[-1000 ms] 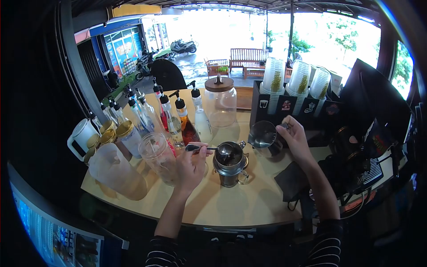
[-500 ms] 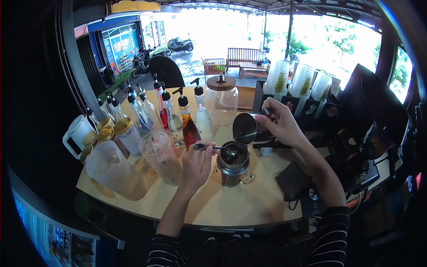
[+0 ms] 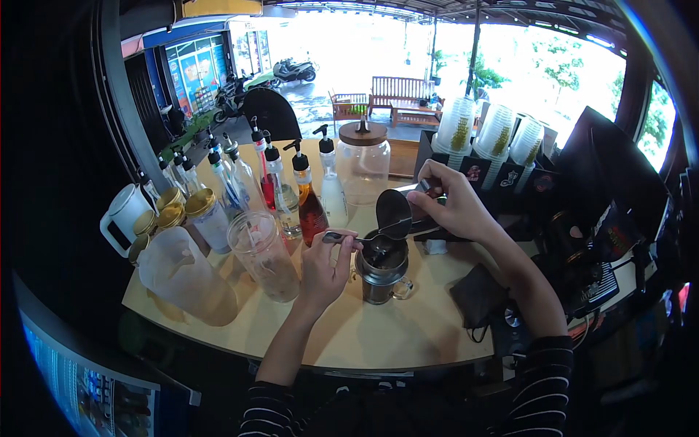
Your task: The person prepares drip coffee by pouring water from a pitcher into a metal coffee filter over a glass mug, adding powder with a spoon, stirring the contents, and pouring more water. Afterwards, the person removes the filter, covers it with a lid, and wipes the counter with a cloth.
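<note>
My left hand (image 3: pixel 325 269) pinches the dark handle of a spoon (image 3: pixel 337 237), whose bowl end lies over the mouth of a metal drip coffee filter (image 3: pixel 382 275). Dark contents show inside the filter, which sits on a glass mug (image 3: pixel 402 290) with a clear handle. Up and to the right, my right hand (image 3: pixel 459 202) is closed round the handle of a dark, round metal vessel (image 3: pixel 394 213). That vessel is steeply tilted over the filter's back rim, close to the spoon. Its exact kind is unclear.
Syrup pump bottles (image 3: pixel 312 204), a clear tumbler (image 3: pixel 263 255) and a frosted pitcher (image 3: pixel 186 277) stand left on the table (image 3: pixel 342 342). Behind is a wooden-lidded jar (image 3: pixel 362 171). Stacked plastic cups (image 3: pixel 455 127) and a dark pouch (image 3: pixel 477 295) lie to the right.
My right hand has shifted slightly left and tipped the round vessel further over the filter, nearer the spoon. My left hand and the spoon have barely moved.
</note>
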The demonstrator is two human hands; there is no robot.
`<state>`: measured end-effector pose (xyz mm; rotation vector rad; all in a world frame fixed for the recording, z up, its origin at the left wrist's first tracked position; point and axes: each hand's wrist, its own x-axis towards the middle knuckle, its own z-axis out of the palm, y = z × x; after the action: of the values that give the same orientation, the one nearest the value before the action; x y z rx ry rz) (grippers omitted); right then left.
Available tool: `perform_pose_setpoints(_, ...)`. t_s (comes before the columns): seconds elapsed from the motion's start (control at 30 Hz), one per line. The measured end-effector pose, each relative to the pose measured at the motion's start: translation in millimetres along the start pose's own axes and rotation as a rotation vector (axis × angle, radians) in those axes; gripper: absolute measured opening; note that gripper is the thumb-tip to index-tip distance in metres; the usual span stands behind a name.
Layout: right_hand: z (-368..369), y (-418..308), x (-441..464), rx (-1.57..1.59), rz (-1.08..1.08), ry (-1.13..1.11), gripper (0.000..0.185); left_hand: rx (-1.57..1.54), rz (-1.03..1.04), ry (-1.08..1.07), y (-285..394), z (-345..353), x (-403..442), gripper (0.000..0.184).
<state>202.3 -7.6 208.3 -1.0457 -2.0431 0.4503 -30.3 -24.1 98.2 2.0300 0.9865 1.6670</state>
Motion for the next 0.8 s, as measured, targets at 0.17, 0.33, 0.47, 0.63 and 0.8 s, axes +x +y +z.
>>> perform_pose_setpoints(0.17, -1.0, -3.7, 0.4, -0.035, -0.012, -0.005, 0.024, 0.011, 0.018, 0.004, -2.3, 0.2, 0.0, 0.013)
perform_pose_setpoints(0.33, -1.2, -1.7, 0.0, 0.029, 0.043, -0.030, 0.023, 0.018, 0.027, 0.008, -2.0, -1.5, 0.6, 0.013)
perform_pose_setpoints(0.47, -3.3, -2.3, -1.2, -0.036, -0.006, -0.024, 0.022, 0.030, 0.032, 0.018, -1.4, -2.7, 1.8, 0.012)
perform_pose_setpoints(0.63, -1.2, 6.7, -2.0, -0.056, -0.110, 0.030, 0.028, 0.035, 0.038, 0.028, -2.4, -4.0, 2.6, 0.012)
perform_pose_setpoints(0.8, -7.1, -1.5, -4.3, -0.117, -0.004, -0.021, 0.022, 0.019, 0.044, 0.048, -2.5, -4.8, 3.0, 0.011)
